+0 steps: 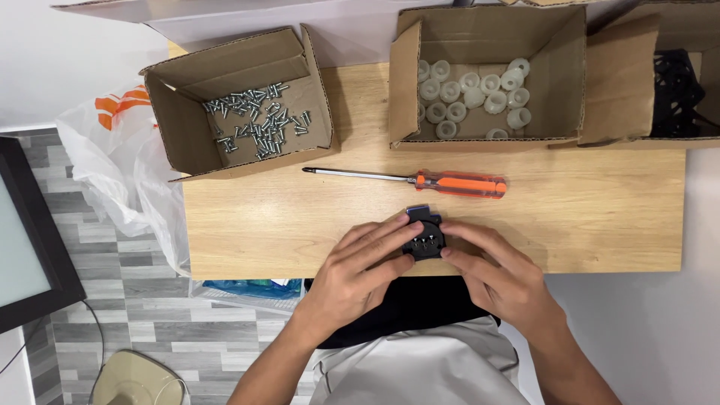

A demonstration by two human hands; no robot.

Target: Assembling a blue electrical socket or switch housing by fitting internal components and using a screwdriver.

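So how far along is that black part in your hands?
Done: screws already sit in the small black part. In hand: left hand and right hand both hold it at the table edge. Left: the orange screwdriver lies untouched, so tightening looks pending.

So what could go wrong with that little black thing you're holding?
The small black round plastic part sits near the front edge of the wooden table, pinched between the left hand and right hand; if the grip slips, it might fall to the floor. The tiny silver screws seen in it could drop out. The orange-handled screwdriver lies loose and might roll.
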